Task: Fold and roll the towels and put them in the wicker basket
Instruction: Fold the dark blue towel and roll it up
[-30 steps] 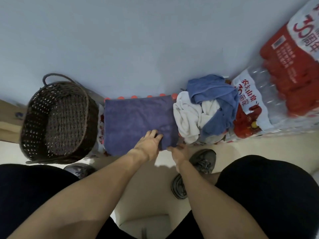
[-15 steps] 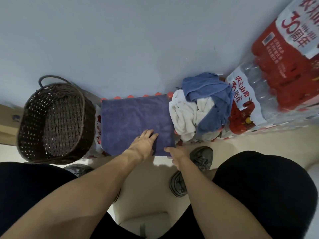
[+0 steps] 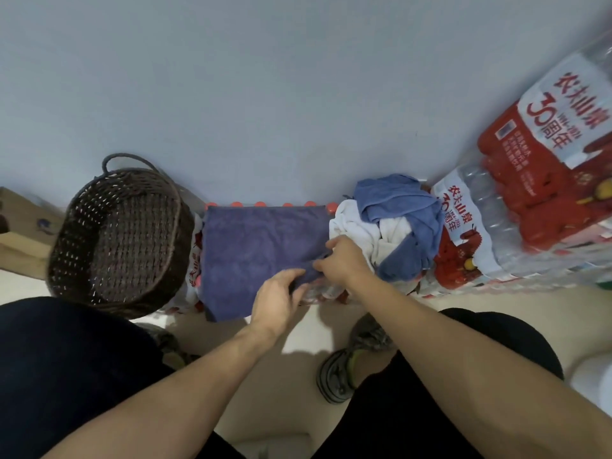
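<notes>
A folded purple towel [image 3: 255, 246] lies flat on a pack of bottled water against the wall. My left hand [image 3: 278, 301] grips the towel's near right corner, and my right hand [image 3: 342, 260] pinches its right edge just beyond; that edge is lifted and turned over to the left. A dark wicker basket [image 3: 79, 260] stands to the left of the towel with nothing inside. To the right sits a loose heap of a white towel [image 3: 356, 228] and a blue towel [image 3: 397, 207].
Shrink-wrapped packs of bottled water [image 3: 536, 180] with red labels are stacked at the right. A cardboard box [image 3: 20, 233] lies at the far left. My knees and shoes [image 3: 341, 369] are on the pale floor below the towel.
Both hands have moved up and to the right from the towel's near edge. They have taken hold of its right edge and lifted it inward, baring the bottle pack below.
</notes>
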A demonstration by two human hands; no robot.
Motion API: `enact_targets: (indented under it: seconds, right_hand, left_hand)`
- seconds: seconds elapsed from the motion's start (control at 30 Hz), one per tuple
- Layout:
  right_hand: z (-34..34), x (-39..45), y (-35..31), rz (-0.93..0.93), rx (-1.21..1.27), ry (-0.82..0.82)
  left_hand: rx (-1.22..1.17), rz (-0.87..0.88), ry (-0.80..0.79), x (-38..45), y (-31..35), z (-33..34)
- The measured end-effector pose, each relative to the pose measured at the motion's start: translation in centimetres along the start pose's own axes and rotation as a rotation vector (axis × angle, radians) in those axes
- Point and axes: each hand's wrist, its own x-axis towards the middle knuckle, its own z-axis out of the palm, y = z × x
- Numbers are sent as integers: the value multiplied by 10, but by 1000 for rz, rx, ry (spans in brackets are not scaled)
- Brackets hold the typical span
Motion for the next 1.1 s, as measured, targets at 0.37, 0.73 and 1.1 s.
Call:
enact_targets:
  seconds: [0.37, 0.73, 1.1]
  right_hand:
    - [-35, 23, -26, -505, -429, -302]
    - [-17, 54, -21, -563, -298, -293]
    - [-32, 73, 4, -346, -184, -172]
  left_hand:
    - [-192, 54, 36, 23, -4, -13]
    - [-327, -49, -27, 30, -7, -26]
    - [314, -283, -298, 33, -53, -68]
